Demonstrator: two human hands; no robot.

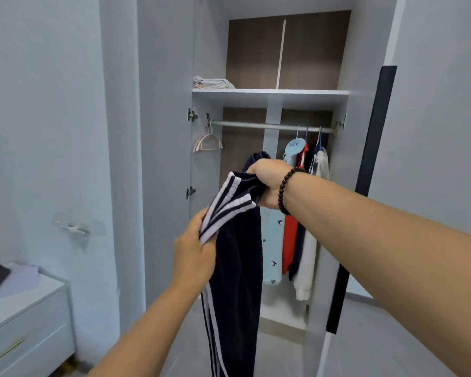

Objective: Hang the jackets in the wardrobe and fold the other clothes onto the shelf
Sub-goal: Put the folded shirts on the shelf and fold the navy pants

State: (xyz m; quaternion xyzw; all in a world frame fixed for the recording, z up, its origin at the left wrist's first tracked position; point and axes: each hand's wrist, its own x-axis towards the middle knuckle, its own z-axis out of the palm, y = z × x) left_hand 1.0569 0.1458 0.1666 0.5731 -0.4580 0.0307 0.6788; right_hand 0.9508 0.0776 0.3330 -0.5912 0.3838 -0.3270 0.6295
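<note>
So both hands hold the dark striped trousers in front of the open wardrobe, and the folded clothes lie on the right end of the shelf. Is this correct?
Not quite. In the head view the folded clothes lie on the left end of the shelf, not the right. The rest holds: the left hand and right hand both hold the dark striped trousers in front of the open wardrobe.

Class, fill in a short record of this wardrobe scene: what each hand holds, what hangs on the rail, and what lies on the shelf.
left hand: grips the striped edge of the dark trousers
right hand: grips the trousers' top
rail: empty pink hangers at left; jackets hanging at right
shelf: folded pale clothes at left end
wardrobe door: open
</note>
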